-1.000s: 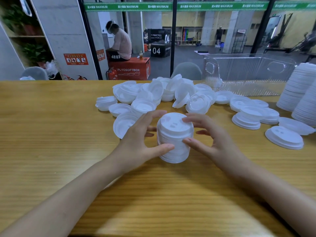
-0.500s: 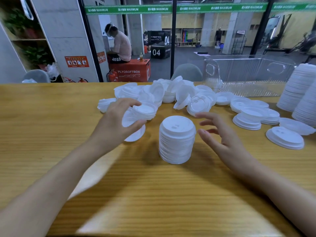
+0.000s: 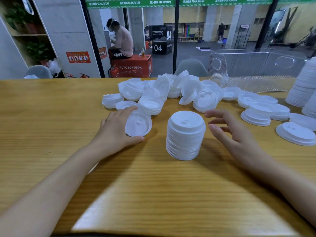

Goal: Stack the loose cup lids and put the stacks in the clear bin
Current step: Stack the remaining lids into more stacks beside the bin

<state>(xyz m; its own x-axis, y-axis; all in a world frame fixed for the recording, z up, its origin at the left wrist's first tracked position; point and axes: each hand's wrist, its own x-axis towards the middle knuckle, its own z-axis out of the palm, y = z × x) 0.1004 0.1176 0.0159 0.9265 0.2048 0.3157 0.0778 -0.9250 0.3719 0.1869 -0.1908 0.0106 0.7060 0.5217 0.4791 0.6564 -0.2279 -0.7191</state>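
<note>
Left hand grips one lid, likely light and flimsy, best held by rim; stack just left of spread, empty right hand.

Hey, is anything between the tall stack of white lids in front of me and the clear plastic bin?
Yes: loose white plastic lids lie scattered between the white lid stack and the clear plastic bin at the back right. Lifted above them, the way looks open.
</note>
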